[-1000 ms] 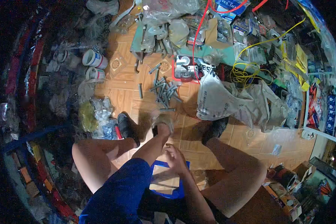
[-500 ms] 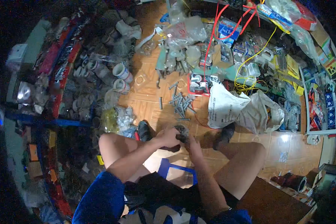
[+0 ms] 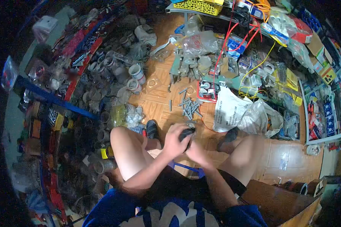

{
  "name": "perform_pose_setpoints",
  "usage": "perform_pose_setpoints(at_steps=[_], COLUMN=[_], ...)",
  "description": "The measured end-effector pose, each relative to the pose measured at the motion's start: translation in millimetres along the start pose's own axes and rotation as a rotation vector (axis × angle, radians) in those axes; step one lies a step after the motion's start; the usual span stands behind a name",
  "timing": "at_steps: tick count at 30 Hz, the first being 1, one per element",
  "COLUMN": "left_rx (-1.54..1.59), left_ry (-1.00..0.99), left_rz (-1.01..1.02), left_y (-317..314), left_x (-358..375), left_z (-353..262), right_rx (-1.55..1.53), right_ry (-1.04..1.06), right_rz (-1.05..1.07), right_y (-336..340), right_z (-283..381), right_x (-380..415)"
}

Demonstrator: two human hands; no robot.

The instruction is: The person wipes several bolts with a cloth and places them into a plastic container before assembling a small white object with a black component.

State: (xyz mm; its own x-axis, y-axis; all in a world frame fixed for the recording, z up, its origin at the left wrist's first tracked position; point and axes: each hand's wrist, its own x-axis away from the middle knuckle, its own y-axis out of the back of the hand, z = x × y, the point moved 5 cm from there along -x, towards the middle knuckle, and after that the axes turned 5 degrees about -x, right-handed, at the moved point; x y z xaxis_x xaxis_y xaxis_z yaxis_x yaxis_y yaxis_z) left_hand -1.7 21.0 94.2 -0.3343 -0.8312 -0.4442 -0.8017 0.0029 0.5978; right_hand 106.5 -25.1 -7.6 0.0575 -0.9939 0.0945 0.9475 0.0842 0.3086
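Between my knees, both hands are together in front of me. My left hand [image 3: 173,142] is closed around a small black object [image 3: 186,133], its fingers curled over the top. My right hand [image 3: 197,154] is closed against the object's lower right side, slightly blurred. What kind of object it is I cannot make out. Just beyond my hands, a loose pile of grey bolts [image 3: 191,108] lies on the floor, with a single bolt [image 3: 170,105] apart to its left.
White sacks [image 3: 231,108] stand right of the bolts. A red-edged blister pack [image 3: 207,92] and plastic bags [image 3: 199,43] lie farther back. Pipe fittings [image 3: 136,72] crowd the left side. A blue-framed stool [image 3: 187,168] sits below my hands, and a brown board [image 3: 278,202] at lower right.
Both hands have risen slightly with the black object, and my left hand has turned to wrap over it. The camera view has shifted, moving the floor items right in the picture.
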Motion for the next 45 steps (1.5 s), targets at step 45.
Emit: perform_pose_setpoints(at_steps=[45], left_rx=[-0.339], left_ry=[0.252], left_rz=[0.734], left_y=[-26.3], left_x=[13.7], left_z=[7.4], right_rx=[0.196], right_ry=[0.034], right_rz=[-0.229], right_y=[63.3], right_z=[25.5], right_x=[11.6])
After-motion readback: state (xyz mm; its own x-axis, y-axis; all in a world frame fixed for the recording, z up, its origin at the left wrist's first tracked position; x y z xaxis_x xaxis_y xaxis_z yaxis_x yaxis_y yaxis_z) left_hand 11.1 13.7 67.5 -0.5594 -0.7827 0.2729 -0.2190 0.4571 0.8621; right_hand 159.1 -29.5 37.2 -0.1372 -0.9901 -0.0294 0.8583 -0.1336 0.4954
